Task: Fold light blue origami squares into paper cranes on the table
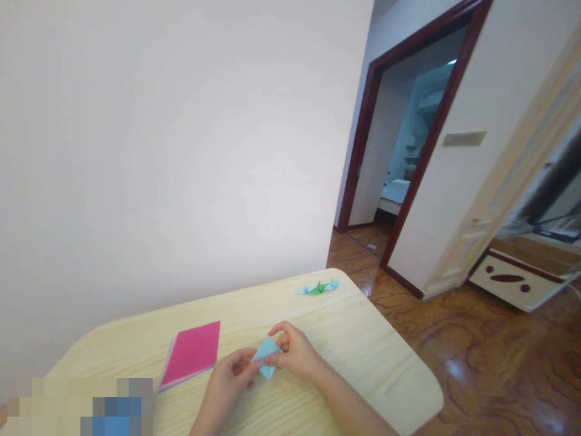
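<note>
A small folded piece of light blue paper [269, 349] is held between both hands, just above the wooden table [254, 309]. My left hand [233, 375] pinches its lower left edge with thumb and fingers. On the right side, my right hand [295, 353] grips the paper between thumb and curled fingers. A stack of square paper with a pink sheet on top [193, 353] lies to the left of my hands. Near the far right corner of the table rest small folded paper figures, light blue and green [319, 288].
A white wall [181, 151] runs along the table's far edge. Beyond the table's right edge are a brown wood floor [436, 339], a dark red door frame [370, 121] and a low white cabinet [512, 280]. A blurred patch covers the lower left corner.
</note>
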`<state>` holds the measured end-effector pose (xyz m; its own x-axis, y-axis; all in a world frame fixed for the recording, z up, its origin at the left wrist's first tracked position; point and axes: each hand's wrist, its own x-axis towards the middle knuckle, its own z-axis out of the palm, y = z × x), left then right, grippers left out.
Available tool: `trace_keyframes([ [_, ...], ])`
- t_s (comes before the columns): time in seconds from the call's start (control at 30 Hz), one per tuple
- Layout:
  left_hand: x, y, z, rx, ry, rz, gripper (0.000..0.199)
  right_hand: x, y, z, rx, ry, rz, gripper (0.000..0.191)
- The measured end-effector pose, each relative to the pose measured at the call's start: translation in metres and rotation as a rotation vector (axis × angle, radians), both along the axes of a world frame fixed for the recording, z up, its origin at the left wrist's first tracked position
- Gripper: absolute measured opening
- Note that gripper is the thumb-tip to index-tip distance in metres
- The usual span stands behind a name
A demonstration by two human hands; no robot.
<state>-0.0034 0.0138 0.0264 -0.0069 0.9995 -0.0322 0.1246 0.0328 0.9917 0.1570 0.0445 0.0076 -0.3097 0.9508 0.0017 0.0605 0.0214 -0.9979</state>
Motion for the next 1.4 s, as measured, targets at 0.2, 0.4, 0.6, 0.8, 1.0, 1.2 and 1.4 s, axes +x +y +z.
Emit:
trace_keyframes([
  [0.2, -0.002, 0.0, 0.004, 0.018, -0.008, 0.071, 0.043, 0.001, 0.006, 0.002, -0.146, 0.084, 0.018, 0.044],
  [0.4, 0.001, -0.001, 0.005, 0.034, -0.028, 0.102, 0.044, 0.001, 0.001, 0.004, -0.201, 0.114, 0.117, 0.05],
  [0.6, 0.002, 0.002, -0.003, 0.082, -0.026, 0.098, 0.046, -0.008, -0.004, -0.007, -0.155, 0.042, 0.075, 0.039],
  [0.8, -0.004, 0.001, -0.003, 0.124, 0.122, 0.188, 0.041, -0.011, -0.011, -0.006, 0.035, -0.188, 0.077, 0.041],
  [1.0, -0.009, 0.005, -0.008, 0.132, 0.121, 0.264, 0.047, -0.009, -0.011, 0.004, 0.103, -0.408, 0.063, 0.016],
  [1.2, -0.017, 0.009, -0.013, 0.222, 0.15, 0.37, 0.05, 0.009, -0.003, 0.005, 0.18, -0.589, -0.029, 0.023],
  [1.4, 0.016, -0.005, -0.023, 0.538, 0.686, -0.135, 0.022, 0.024, 0.005, 0.013, 0.179, -0.735, -0.032, 0.044],
])
